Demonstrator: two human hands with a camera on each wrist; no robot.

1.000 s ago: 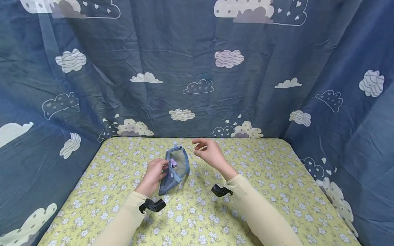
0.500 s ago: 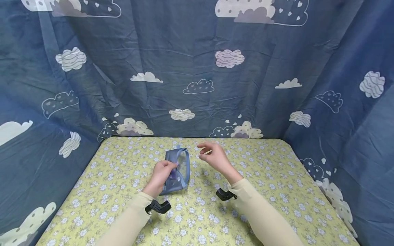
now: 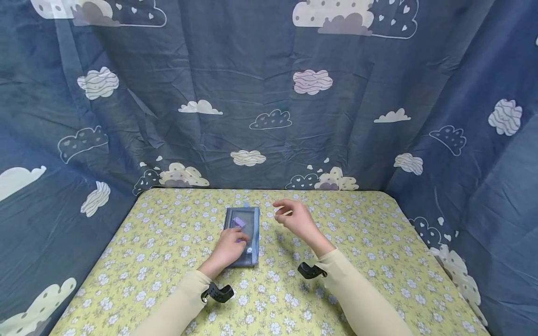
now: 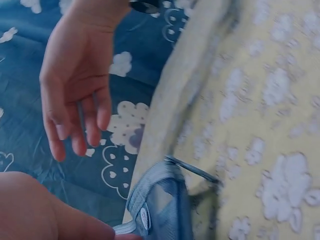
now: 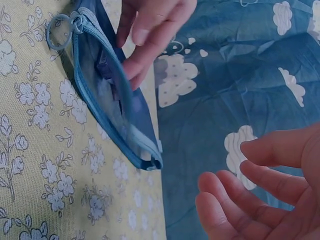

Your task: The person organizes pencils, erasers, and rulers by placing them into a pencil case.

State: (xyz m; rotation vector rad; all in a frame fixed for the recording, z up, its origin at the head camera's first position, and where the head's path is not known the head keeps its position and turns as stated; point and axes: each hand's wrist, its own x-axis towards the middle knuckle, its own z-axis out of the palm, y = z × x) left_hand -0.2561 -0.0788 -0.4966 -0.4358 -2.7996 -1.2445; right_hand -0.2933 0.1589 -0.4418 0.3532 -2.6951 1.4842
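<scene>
A blue mesh zip pouch lies on the flowered cloth, with small purple blocks showing through its mesh. My left hand rests on the pouch's near left part, fingers loosely bent over the mesh. In the right wrist view the zip mouth gapes, and the left hand's fingers touch the pouch's far side. To the right of the pouch, my right hand hovers with relaxed fingers and holds nothing. Part of the pouch is hidden beneath the left hand.
A yellow flowered cloth covers the table. Dark blue curtains with cloud prints stand behind it and on both sides. A ring-shaped zip pull hangs at one end of the pouch's zip.
The left hand has let go of the pouch's rim and moved nearer onto its top. The pouch, earlier propped partly up, lies flatter. The right hand has drifted slightly right.
</scene>
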